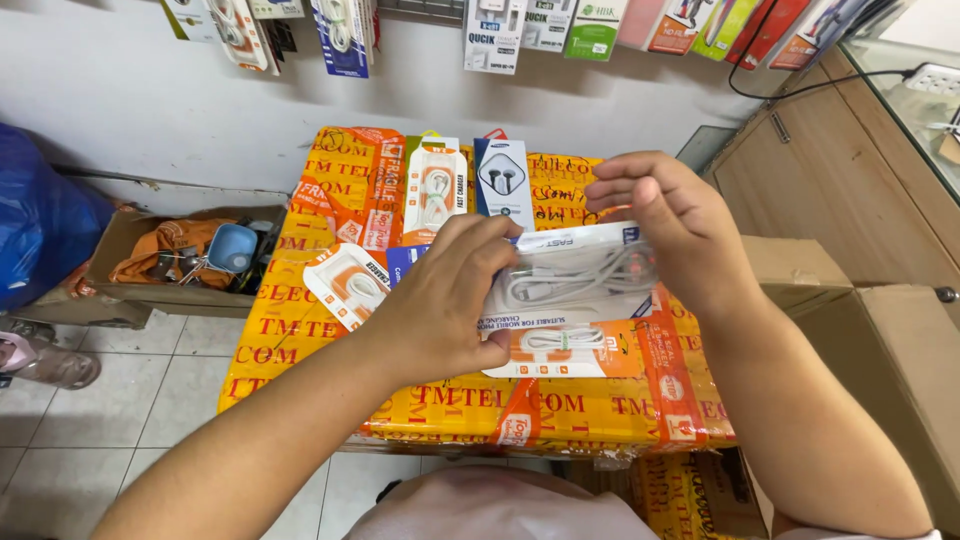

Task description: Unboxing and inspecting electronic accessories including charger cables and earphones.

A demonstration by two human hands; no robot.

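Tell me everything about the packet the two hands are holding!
The packet is a flat, white, see-through pack with a coiled white cable showing inside and a printed strip along its edges. It looks like thin plastic and card. It is held level, long side across, just above a big box wrapped in yellow and orange tape. The left hand pinches its left end, and the right hand grips its right end from above. Another orange cable packet lies right under it.

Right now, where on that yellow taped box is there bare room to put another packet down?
The yellow taped box is bare along its left edge and near front strip, below the orange cable packet. Its middle and back are crowded: earphone packet, charger packet, and both hands holding a clear cable packet.
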